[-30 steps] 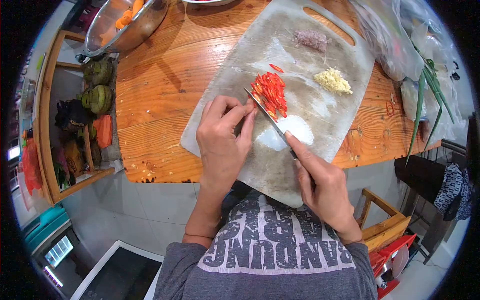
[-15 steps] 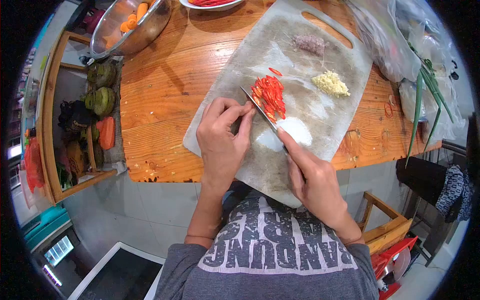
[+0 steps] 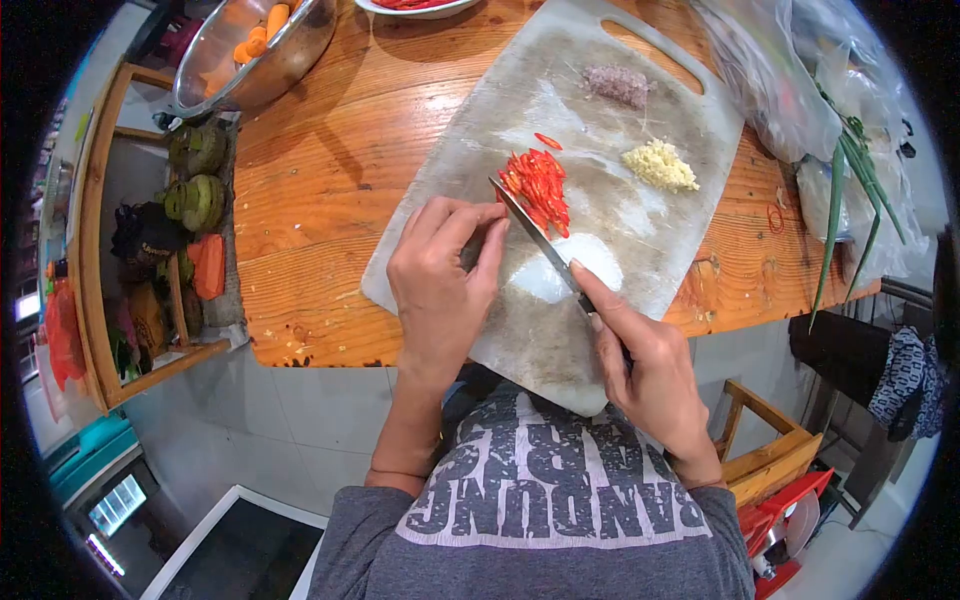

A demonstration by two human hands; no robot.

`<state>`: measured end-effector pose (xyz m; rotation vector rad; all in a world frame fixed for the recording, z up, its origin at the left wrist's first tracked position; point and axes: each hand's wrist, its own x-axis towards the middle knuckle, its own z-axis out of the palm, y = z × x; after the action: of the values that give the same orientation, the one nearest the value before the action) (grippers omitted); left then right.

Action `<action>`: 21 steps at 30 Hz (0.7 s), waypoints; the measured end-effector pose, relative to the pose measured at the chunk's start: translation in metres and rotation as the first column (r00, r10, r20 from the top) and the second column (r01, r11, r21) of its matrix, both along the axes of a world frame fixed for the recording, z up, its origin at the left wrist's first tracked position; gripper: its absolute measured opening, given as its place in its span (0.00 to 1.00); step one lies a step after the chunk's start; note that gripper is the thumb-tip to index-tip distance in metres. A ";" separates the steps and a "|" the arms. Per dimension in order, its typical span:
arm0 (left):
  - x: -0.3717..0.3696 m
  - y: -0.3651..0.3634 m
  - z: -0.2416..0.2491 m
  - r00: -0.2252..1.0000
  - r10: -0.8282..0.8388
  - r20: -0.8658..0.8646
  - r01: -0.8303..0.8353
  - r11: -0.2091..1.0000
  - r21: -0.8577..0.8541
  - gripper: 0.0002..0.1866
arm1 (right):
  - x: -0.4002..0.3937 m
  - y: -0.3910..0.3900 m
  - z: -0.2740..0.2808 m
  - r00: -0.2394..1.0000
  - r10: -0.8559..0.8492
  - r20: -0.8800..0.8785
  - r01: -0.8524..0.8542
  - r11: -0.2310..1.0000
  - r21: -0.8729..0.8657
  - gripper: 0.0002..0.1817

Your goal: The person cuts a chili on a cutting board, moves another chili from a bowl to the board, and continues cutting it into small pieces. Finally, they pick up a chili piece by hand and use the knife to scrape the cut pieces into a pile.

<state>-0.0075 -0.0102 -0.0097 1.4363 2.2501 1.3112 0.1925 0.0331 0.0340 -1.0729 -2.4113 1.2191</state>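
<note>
My right hand grips a knife by its handle, index finger stretched along the top of the blade. The tip points up and left, beside the fingertips of my left hand. Those fingers are pinched on a small end of red chili, mostly hidden by them. A heap of sliced red chili lies just beyond the blade on the grey-white cutting board. One slice sits apart above it. Farther up the board are a pile of minced pale-yellow garlic and a finely chopped purplish heap.
A metal bowl with orange carrot pieces stands at the table's back left, near a white plate of red chilies. Plastic bags and green onion leaves lie on the right. Left of the wooden table is a vegetable rack.
My right hand and the knife have shifted slightly right and down, the blade drawing a little away from my left fingertips. My left hand keeps its pinch in nearly the same place.
</note>
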 end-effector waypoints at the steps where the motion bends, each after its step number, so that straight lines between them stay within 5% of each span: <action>1: 0.000 0.000 0.000 1.000 -0.004 -0.010 0.004 1.000 -0.003 0.07 | 0.000 -0.001 0.000 1.000 0.001 -0.004 -0.001 1.000 0.004 0.35; 21: -0.002 0.001 0.003 0.995 -0.045 -0.085 0.040 0.998 -0.051 0.06 | -0.002 -0.008 -0.005 0.999 0.034 0.033 -0.035 0.998 0.051 0.36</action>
<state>-0.0094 -0.0097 -0.0068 1.5427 2.2748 1.1944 0.1902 0.0249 0.0286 -1.0477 -2.4811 1.1516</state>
